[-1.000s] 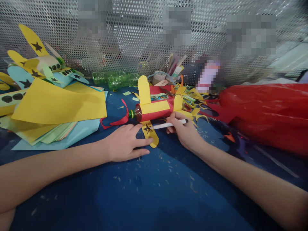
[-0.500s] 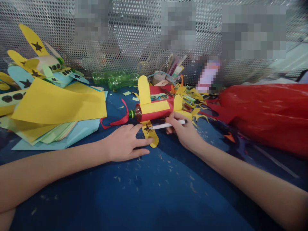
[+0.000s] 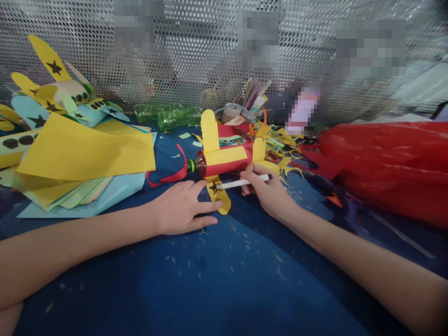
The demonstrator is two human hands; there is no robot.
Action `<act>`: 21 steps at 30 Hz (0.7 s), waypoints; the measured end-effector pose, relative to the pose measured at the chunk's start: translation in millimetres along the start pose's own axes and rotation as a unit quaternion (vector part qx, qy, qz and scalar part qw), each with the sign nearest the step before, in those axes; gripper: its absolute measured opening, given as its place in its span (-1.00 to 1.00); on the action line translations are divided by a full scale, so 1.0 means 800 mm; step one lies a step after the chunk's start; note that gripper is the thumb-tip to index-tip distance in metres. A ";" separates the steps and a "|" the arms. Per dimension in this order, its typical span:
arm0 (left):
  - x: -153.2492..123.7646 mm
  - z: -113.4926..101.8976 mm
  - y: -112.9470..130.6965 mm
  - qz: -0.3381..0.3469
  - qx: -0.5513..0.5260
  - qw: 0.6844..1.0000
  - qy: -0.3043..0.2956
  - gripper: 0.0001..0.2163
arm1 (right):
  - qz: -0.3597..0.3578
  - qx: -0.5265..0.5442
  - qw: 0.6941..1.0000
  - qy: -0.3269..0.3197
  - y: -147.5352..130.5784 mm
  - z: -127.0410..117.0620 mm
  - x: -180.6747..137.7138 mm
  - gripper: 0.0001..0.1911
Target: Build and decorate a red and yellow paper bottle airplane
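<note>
A toy plane (image 3: 227,167) made from a bottle wrapped in red and yellow paper lies on the blue table (image 3: 210,280), its green cap to the left. Its near yellow paper wing (image 3: 224,203) carries a black star outline, partly filled in. My left hand (image 3: 184,207) rests flat with fingers spread, fingertips on this wing. Pinched in my right hand (image 3: 264,191) is a white marker (image 3: 241,182), its tip at the star. The far yellow wing (image 3: 210,130) stands up behind the bottle.
Yellow and pale paper sheets (image 3: 87,149) are stacked at left, before finished paper planes (image 3: 75,95). Green bottles (image 3: 168,115) lie behind. Paper scraps (image 3: 280,140) and a red plastic bag (image 3: 381,168) are at right. A perforated metal panel (image 3: 196,46) closes the back.
The black filling in the star looks slightly different near the marker tip. Both hands and the toy plane hold almost the same places.
</note>
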State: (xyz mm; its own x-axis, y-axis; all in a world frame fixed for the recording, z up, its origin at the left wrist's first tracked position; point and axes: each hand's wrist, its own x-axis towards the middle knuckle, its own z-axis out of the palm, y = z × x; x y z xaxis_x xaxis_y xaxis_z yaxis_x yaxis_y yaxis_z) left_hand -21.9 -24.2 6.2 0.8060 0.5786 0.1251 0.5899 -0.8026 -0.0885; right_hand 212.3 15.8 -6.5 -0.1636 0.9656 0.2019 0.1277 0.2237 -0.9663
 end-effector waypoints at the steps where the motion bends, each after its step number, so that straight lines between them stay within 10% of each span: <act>1: 0.000 0.000 0.000 0.000 -0.001 1.000 -0.001 -0.49 | -0.001 -0.004 1.000 0.001 0.000 0.000 0.000 -0.68; 21: 0.000 0.000 -0.001 0.004 0.004 1.000 -0.002 -0.49 | 0.001 0.007 1.000 -0.004 0.001 0.000 -0.001 -0.68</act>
State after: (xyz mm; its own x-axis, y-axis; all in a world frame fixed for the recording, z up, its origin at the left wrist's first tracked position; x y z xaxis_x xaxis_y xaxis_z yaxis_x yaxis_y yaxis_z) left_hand -22.3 -23.5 6.0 0.8110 0.5725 0.1205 0.5836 -0.8061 -0.0981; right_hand 212.5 15.4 -7.3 -0.1711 0.9648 0.1996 0.1133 0.2205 -0.9688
